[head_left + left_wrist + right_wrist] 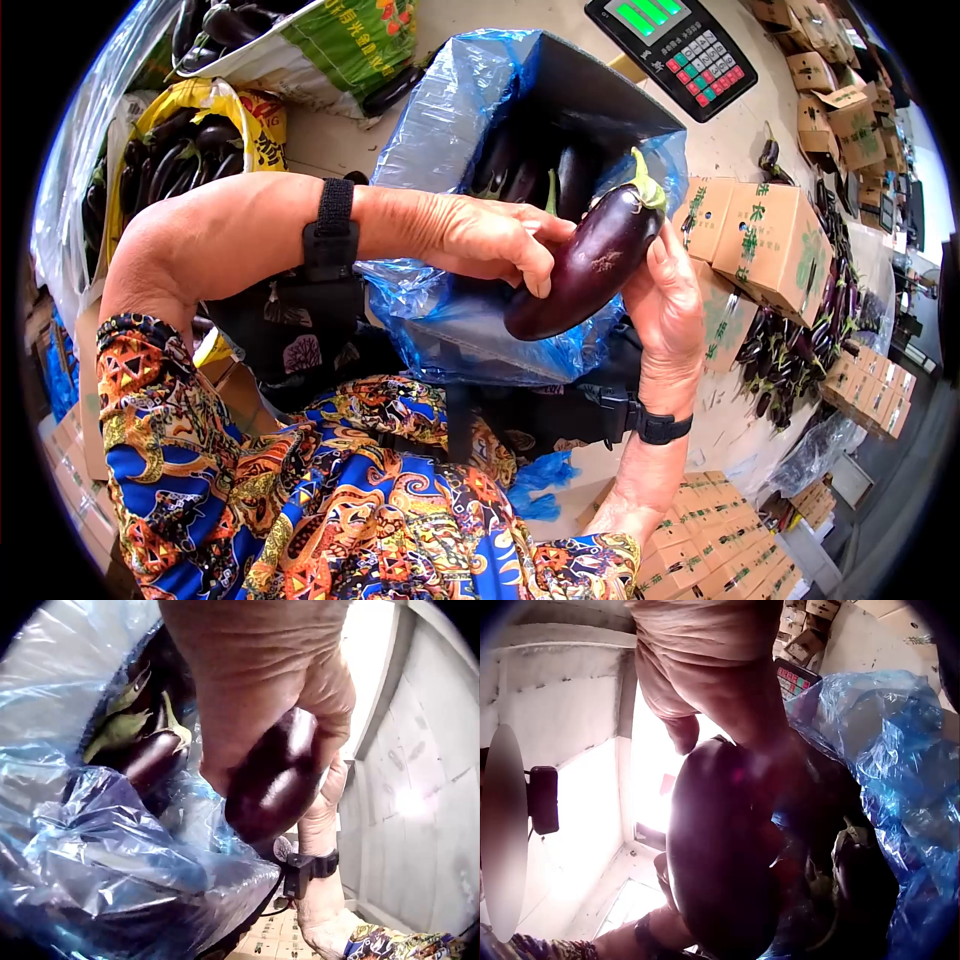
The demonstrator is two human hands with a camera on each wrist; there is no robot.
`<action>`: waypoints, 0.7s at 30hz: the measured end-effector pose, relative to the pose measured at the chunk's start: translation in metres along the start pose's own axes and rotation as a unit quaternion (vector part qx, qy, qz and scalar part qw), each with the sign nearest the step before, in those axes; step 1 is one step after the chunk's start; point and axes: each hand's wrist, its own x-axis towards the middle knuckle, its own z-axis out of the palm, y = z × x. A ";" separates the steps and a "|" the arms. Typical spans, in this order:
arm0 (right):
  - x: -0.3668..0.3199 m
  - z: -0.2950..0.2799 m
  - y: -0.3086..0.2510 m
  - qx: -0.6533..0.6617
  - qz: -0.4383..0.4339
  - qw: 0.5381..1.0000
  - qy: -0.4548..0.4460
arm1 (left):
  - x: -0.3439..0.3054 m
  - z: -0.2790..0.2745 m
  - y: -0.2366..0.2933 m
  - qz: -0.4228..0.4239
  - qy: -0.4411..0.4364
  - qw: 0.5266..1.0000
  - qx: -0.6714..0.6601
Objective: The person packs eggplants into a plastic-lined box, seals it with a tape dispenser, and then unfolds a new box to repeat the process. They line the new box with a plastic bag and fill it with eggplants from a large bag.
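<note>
A glossy dark purple eggplant [590, 265] with a green stem is held between both hands over a lined box. My left hand [490, 238] grips its blunt lower end, thumb on one side and fingers on the other, as the left wrist view shows around the eggplant [277, 780]. Near the stem end, my right hand [668, 300] holds it from the side, fingers partly hidden behind it. A rough brownish scar marks the skin facing up. Below lie several more eggplants [154, 757] inside the blue plastic liner [440, 110].
A scale with a keypad [690, 60] stands beyond the box. To the left are a yellow bag [215, 95] and a green-and-white sack [345, 50] of eggplants. Cartons [765, 245] stand at the right, near a heap of eggplants [800, 350]. More cartons [715, 540] are stacked at lower right.
</note>
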 end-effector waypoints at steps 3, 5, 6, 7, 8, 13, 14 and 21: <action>0.003 -0.007 0.005 0.024 -0.005 0.999 0.021 | 0.003 0.000 0.003 -0.008 -0.008 1.000 -0.011; 0.007 -0.008 0.005 0.020 -0.003 0.999 0.028 | 0.001 0.004 0.007 -0.011 0.005 1.000 0.011; 0.009 -0.007 0.005 0.008 0.003 0.999 0.033 | -0.001 0.005 0.011 -0.023 0.024 0.996 0.086; 0.010 -0.006 0.005 -0.004 0.010 0.999 0.037 | -0.003 0.005 0.017 -0.036 0.042 0.986 0.160; 0.011 -0.007 0.007 -0.037 0.010 0.998 0.044 | -0.005 0.004 0.023 -0.049 0.061 0.969 0.233; 0.014 -0.014 0.016 -0.153 0.006 0.987 0.052 | -0.009 -0.015 0.045 -0.011 0.207 0.850 0.485; 0.015 -0.015 0.016 -0.165 0.011 0.985 0.051 | -0.010 -0.016 0.048 0.006 0.234 0.833 0.501; 0.023 -0.009 0.026 -0.128 0.017 0.991 0.026 | 0.000 -0.012 0.029 0.004 0.167 0.926 0.340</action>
